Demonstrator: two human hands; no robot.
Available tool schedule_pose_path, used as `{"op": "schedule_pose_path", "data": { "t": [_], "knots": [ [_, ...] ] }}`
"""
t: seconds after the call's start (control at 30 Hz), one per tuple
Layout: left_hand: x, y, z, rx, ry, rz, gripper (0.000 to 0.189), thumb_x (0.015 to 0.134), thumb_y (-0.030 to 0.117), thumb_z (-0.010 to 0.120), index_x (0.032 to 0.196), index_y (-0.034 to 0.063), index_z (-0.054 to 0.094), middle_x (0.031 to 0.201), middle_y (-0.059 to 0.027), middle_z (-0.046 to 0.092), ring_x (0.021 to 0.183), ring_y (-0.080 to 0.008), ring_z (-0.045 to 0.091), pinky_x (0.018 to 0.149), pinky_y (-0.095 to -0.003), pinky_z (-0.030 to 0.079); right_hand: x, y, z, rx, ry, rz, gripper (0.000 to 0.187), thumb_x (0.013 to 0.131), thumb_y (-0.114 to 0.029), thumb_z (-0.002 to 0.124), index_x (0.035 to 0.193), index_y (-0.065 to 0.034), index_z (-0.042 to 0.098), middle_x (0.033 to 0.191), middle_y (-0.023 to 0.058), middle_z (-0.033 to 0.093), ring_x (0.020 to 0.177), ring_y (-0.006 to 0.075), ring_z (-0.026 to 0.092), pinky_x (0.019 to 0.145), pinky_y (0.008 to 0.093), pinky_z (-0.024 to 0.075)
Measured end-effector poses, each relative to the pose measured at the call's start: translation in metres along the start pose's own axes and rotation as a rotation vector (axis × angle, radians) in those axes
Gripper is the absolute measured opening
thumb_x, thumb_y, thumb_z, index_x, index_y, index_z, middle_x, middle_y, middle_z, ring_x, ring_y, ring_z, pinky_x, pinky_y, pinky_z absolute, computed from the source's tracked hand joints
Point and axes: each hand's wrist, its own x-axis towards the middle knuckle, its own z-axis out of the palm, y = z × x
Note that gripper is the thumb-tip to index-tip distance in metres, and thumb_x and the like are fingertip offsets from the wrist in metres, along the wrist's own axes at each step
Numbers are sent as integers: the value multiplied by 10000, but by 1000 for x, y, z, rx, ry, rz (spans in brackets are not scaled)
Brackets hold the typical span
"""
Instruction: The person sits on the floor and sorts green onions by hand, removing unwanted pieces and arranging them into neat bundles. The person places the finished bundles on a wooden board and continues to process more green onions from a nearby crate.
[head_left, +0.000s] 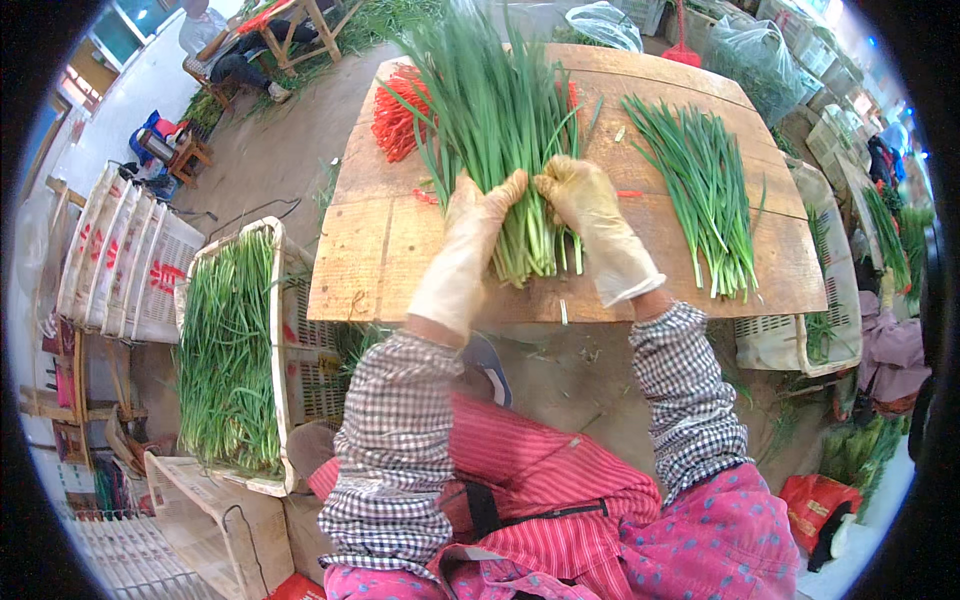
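A large bunch of long green leafy stalks, likely garlic chives (487, 112), stands over the wooden table (360, 255), its pale cut ends toward me. My left hand (480, 210), in a pale translucent glove, is closed around the lower left part of the bunch. Gloved the same way, my right hand (574, 195) has its fingers curled at the right side of the bunch, by a few separate stalks; what its fingertips grip is hidden. A smaller pile of the same stalks (705, 195) lies at the table's right. Red ties (397, 112) lie in a heap behind the bunch at the left.
A white plastic crate full of green stalks (229, 360) stands left of the table, near stacked crates (127, 262). Another crate (832, 322) is at the right. A seated person (225, 52) is at the far left; another person's sleeve (892, 345) shows at the right.
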Motion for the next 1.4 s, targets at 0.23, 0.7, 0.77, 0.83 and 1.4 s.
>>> {"op": "schedule_pose_path", "data": {
  "t": [0.23,0.7,0.77,0.83,1.4],
  "knots": [
    [30,-31,1,369,142,7,1062,726,586,772,1421,-92,343,1355,-274,517,1241,-376,526,1051,-394,395,14,38,32,299,48,0,358,886,-360,555,939,-26,672,983,224,658,946,408,621,818,504,477],
    [33,-1,-27,501,73,108,615,878,477,654,1193,-51,618,1054,-230,687,986,-327,657,866,-392,488,10,46,15,558,-73,-31,376,953,-416,614,851,-55,643,639,45,634,451,114,571,374,230,397],
    [34,-6,-27,497,80,90,485,919,380,623,1188,-24,632,1056,-139,682,987,-219,622,873,-354,468,8,44,14,622,-63,-5,426,925,-460,641,805,-52,620,631,46,629,443,108,563,375,234,397],
    [36,-16,-21,540,132,137,404,943,316,604,1177,-11,639,1046,-93,682,960,-158,613,844,-332,472,7,40,16,473,-13,-69,428,909,-453,665,790,-46,612,623,46,625,434,103,551,381,238,397],
    [19,-17,-54,346,124,-22,471,903,356,649,1170,-32,635,975,-169,693,829,-224,648,749,-352,513,2,25,1,134,5,-75,283,942,-346,545,886,-110,691,781,111,652,760,263,620,631,399,487]
  ]
}}
